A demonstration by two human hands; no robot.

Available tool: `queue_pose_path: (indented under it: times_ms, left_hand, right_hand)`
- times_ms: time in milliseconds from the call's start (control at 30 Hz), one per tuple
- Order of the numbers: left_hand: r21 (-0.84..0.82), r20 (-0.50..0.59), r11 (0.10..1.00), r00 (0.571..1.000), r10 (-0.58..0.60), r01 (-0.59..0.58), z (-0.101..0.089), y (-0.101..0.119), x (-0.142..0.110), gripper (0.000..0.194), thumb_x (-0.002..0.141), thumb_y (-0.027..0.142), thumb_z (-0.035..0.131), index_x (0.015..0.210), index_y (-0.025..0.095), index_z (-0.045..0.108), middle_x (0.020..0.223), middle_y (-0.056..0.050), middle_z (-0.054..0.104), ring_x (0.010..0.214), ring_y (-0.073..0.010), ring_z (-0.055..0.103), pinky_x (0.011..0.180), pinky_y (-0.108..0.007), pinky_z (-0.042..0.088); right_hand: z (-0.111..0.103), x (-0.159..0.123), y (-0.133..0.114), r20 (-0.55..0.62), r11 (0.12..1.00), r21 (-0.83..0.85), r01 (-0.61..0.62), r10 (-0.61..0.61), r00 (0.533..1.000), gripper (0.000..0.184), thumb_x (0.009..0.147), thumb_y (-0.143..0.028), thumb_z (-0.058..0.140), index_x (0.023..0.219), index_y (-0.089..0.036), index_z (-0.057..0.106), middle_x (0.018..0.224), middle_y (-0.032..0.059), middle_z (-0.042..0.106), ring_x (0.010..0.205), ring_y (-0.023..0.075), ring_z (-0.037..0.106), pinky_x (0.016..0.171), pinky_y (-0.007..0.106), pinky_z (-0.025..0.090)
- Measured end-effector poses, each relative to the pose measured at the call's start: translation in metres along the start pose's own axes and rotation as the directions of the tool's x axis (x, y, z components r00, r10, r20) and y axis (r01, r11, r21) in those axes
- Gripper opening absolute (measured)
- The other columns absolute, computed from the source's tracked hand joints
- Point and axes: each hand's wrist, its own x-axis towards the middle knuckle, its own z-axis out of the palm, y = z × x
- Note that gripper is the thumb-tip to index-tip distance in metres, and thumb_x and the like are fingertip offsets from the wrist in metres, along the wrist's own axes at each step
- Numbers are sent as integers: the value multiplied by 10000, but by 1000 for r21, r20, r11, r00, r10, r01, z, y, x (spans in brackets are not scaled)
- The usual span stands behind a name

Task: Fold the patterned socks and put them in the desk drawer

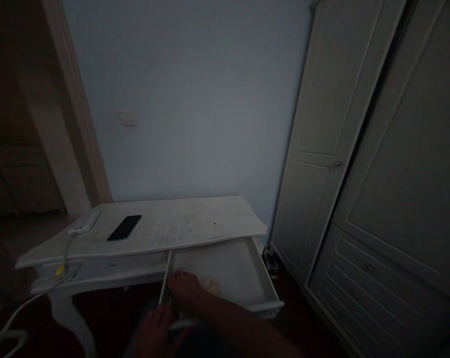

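Note:
A white desk drawer [234, 271] is pulled out from the desk. My right hand [183, 287] reaches into it and lies against its left side wall, fingers curled in a closed shape; what they hold, if anything, is hidden. Just right of that hand, a crumpled cream-coloured soft thing [211, 285] lies on the drawer bottom, partly covered by my forearm. At the drawer's front left corner is my left hand [155, 330], its fingers bent over the edge and its thumb apart toward the front panel. Dim light blurs the finger detail.
On the white desk top [187, 214] lie a dark phone [125, 227] and a white device [85, 222] with a cable [34, 298] hanging down at the left. A shoe [270, 262] sits on the floor beside the wardrobe [321, 124] at the right.

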Motion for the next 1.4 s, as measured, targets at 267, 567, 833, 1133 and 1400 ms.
queue_pose_path:
  times_ms: [267, 567, 833, 1133, 1400]
  left_hand:
    - [55, 28, 996, 997, 73, -74, 1, -1, 4, 599, 1004, 778, 432, 932, 269, 738, 931, -56, 799, 847, -248, 738, 776, -363, 547]
    - [-29, 326, 998, 943, 68, -62, 15, -29, 5, 552, 844, 782, 717, 1070, 280, 751, 1070, -45, 819, 976, -273, 761, 881, -399, 502]
    - [-66, 155, 991, 980, 121, -112, 18, -3, 7, 485, 953, 751, 606, 906, 271, 657, 868, -14, 764, 821, -230, 730, 840, -385, 446]
    - [-102, 183, 989, 976, 120, -102, 16, -12, 8, 368, 873, 639, 774, 937, 295, 659, 934, -1, 784, 871, -244, 729, 847, -388, 426]
    - [-118, 342, 993, 940, 13, 29, 5, -4, 19, 470, 831, 726, 760, 801, 273, 637, 814, 15, 733, 784, -231, 689, 816, -369, 385]
  right_hand:
    - [-21, -48, 77, 74, 943, -112, 314, -307, 949, 504, 919, -439, 725, 1410, -405, 612, 1498, 84, 562, 1300, 361, 565, 1029, 517, 502]
    - [-51, -128, 156, -92, 935, -143, -324, 314, 945, 485, 903, -272, 705, 1382, -215, 654, 1422, 204, 611, 1288, 392, 575, 1033, 498, 494]
    - [-31, -35, 112, -219, 952, -42, -302, 286, 933, 571, 963, -208, 591, 1528, -209, 508, 1491, 188, 602, 1356, 342, 562, 1085, 457, 467]
    - [-3, -24, 72, 170, 936, -19, 351, -343, 924, 541, 812, -450, 816, 1326, -317, 713, 1505, 77, 640, 1308, 369, 618, 1089, 531, 467]
    - [-35, -126, 173, 132, 997, 8, -79, 77, 988, 862, 760, -336, 814, 1573, -357, 527, 1724, 121, 362, 1525, 413, 401, 1173, 545, 392]
